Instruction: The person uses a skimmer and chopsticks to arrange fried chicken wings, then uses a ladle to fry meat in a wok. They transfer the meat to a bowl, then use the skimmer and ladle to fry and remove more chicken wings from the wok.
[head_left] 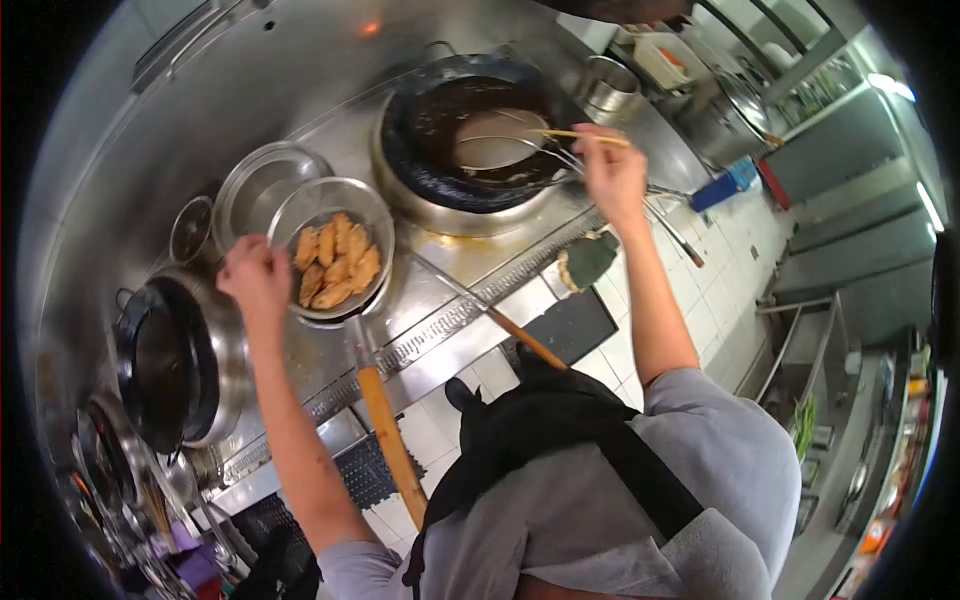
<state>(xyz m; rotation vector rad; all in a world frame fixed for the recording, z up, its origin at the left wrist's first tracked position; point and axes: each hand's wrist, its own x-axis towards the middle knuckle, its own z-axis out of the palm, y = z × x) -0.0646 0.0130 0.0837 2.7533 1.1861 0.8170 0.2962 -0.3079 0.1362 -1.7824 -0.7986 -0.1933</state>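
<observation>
My right hand (612, 172) is closed on a pair of thin wooden chopsticks (580, 133), held over the wok (455, 188) of dark oil. Below their tips, a round wire skimmer (495, 153) sits at the oil; its handle passes close by my hand. My left hand (256, 278) is at the left rim of a round metal strainer (378, 212), fingers pinched together; what is between them, if anything, is hidden. Several golden-brown fried pieces (340, 262) lie in the strainer. Its wooden handle (390, 440) points back toward my body.
A metal bowl (240, 190) stands behind the strainer. Another dark wok (165, 365) is on the left. A wooden-handled tool (525, 338) crosses the counter's front edge. A dark green cloth (588, 262) lies near the edge. A metal pot (608, 88) stands beyond the oil wok.
</observation>
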